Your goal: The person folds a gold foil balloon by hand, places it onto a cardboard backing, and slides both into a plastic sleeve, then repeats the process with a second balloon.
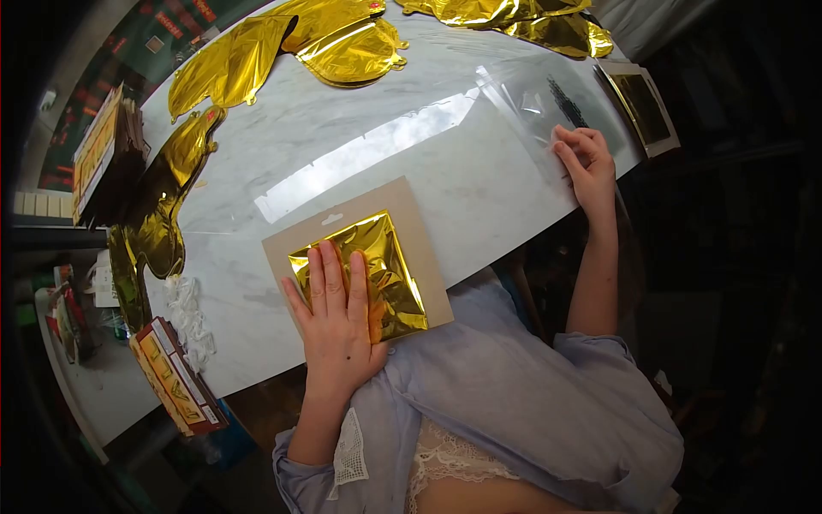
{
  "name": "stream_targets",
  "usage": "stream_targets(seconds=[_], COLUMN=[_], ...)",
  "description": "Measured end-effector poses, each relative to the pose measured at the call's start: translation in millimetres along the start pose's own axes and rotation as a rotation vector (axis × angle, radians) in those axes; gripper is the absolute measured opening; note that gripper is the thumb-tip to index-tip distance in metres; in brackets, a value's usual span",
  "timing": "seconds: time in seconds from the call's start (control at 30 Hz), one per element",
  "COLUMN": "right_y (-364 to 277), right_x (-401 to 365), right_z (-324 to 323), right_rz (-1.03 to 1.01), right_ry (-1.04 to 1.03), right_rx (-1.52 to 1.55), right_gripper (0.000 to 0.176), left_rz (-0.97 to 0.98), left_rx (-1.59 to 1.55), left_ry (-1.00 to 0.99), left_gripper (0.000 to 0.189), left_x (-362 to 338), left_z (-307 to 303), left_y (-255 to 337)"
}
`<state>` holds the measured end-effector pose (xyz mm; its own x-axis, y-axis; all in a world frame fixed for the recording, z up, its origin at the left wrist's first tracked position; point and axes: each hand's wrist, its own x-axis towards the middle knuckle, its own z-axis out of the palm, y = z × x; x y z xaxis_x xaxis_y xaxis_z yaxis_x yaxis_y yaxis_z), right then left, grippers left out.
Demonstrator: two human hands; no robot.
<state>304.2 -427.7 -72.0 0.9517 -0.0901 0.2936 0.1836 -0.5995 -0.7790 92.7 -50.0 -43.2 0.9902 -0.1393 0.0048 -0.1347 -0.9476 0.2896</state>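
Observation:
My left hand (pixel 336 317) lies flat with fingers spread on a folded gold foil balloon (pixel 390 283). The foil square rests inside the border of a cardboard backing card (pixel 287 244), which has a hang hole at its top edge. Over at the right, my right hand (pixel 586 163) has thumb and fingers pinched together at the edge of a clear plastic bag (pixel 535 120). More clear plastic lies flat under and beyond it, with a dark printed patch showing through.
Large gold foil balloons (pixel 231 64) lie along the far and left edges of the marble table (pixel 479 206). Printed card packs (pixel 107 158) stand at the left, another stack (pixel 178 377) below. White strips (pixel 188 317) lie nearby. A card with gold foil (pixel 642 107) sits at the right edge.

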Motion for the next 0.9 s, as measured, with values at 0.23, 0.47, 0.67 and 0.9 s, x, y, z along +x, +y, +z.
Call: stream_targets(seconds=[0.23,0.47,0.67,0.9], right_y=[-44.0,-129.4,-141.9,-136.2], right_x=[-11.7,-67.2,-73.7,-56.8], right_z=[2.7,66.9,99.6,102.5], right_rz=[-0.053,-0.543,-0.557,-0.654], right_ry=[0.046,-0.448,-0.681,-0.78], right_rx=[-0.04,-0.206,-0.118,-0.029], right_gripper=[0.021,0.032,0.037,0.035], left_rz=[0.04,0.17,0.414,0.458], left_rx=[-0.062,-0.286,-0.276,-0.218], left_ry=[0.168,0.372,0.289,0.036], left_gripper=[0.083,0.072,0.067,0.066], left_x=[-5.6,-20.0,-27.4,-22.7], left_z=[9.1,29.1,19.9,-3.8], left_y=[-4.8,-24.8,-25.5,-20.8])
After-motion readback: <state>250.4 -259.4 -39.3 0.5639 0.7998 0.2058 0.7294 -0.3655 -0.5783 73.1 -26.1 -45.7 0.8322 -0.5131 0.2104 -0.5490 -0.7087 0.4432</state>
